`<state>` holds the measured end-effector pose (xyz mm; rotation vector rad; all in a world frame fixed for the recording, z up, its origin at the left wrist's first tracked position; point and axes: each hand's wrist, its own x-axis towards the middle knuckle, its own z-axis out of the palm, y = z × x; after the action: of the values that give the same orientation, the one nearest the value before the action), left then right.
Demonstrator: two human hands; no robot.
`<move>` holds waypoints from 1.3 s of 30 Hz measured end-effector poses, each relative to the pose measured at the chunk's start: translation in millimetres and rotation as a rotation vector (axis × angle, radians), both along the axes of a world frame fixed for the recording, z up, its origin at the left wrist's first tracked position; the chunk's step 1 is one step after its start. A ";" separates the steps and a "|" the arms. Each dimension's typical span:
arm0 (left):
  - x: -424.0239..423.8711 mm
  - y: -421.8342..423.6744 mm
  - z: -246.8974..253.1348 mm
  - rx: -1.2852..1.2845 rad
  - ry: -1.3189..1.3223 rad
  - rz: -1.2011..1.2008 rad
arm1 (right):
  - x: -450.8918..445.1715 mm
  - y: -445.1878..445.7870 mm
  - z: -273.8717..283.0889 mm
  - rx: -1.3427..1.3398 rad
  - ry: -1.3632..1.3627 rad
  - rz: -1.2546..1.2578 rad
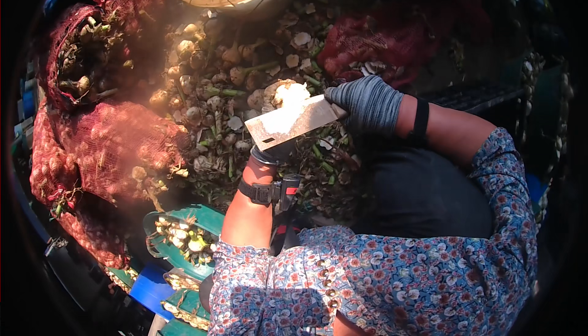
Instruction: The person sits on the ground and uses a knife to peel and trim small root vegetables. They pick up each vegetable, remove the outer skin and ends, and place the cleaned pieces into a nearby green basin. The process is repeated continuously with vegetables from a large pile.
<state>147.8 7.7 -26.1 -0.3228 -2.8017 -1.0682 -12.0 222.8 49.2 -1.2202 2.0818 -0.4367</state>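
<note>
My right hand (367,102), in a grey striped knit glove, grips the short handle of a broad cleaver (294,122). Its rectangular blade points left, with a small slot near the far corner. Sunlight glares off the metal. My left hand (273,152) is gloved too, and the blade covers most of it. Just above the blade's upper edge, a bright, overexposed garlic bulb (291,92) appears held in my left fingers. Beneath both hands spreads a heap of garlic bulbs (216,102) with cut green stalks, loose skins and trimmings.
Red mesh sacks of garlic (124,148) lean at the left, one open-mouthed. Another red mesh sack (381,37) lies at upper right. A pale bucket (257,1) stands at the top. Green containers (202,216) holding garlic and a blue container (151,290) sit at lower left.
</note>
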 end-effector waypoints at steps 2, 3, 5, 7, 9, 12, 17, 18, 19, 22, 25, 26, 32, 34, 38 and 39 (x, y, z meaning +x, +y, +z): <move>2.4 -2.5 6.7 0.047 -0.072 -0.076 | 2.0 1.2 -4.0 -0.017 0.001 -0.028; -14.3 2.2 40.1 0.391 -0.574 0.013 | -7.8 2.4 -10.1 0.098 0.003 -0.094; -25.0 22.2 75.9 0.721 -0.515 0.234 | -34.0 10.6 -24.7 0.338 0.009 -0.235; -28.6 32.8 87.8 0.613 -0.267 0.102 | -30.1 33.1 -33.3 0.300 0.012 -0.292; -35.9 22.4 90.3 0.585 -0.346 0.196 | -27.6 36.8 -32.1 0.204 0.013 -0.380; -39.8 12.5 83.1 0.738 -0.670 0.365 | -25.2 17.5 -8.4 -0.026 -0.129 -0.472; -15.0 5.7 50.5 0.968 -0.483 0.336 | -16.1 -7.6 32.5 -0.026 -0.036 0.042; -17.5 8.3 44.8 0.936 -0.432 0.348 | -13.9 -6.7 26.1 -0.037 -0.023 0.060; -16.7 9.3 36.3 0.976 -0.418 0.361 | -12.9 -6.0 23.0 -0.048 -0.012 0.079; -1.0 2.6 26.0 1.394 -0.528 0.399 | -14.8 -3.8 20.5 -0.026 -0.024 0.062; -12.4 12.6 65.1 0.520 -0.436 0.247 | -27.8 0.3 -1.5 0.101 0.024 -0.127; -19.7 22.3 91.4 0.707 -0.564 0.414 | -33.9 6.8 -19.2 0.162 0.050 -0.221; 43.6 -58.5 166.4 0.293 -0.472 0.527 | -38.0 38.3 -58.3 0.149 0.046 -0.476; 83.0 -117.3 209.4 0.006 -0.678 0.562 | -39.8 45.5 -49.8 0.125 0.034 -0.524; 162.6 -183.5 274.9 -0.786 -1.285 0.290 | -39.7 39.8 -55.3 0.097 0.034 -0.484; 193.0 -197.5 272.4 -0.792 -1.230 0.261 | -38.6 33.8 -52.8 0.099 0.044 -0.463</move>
<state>340.8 -189.8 246.3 0.9642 -4.0030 0.1001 -50.6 256.6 -3.5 -0.6889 2.3927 -0.5079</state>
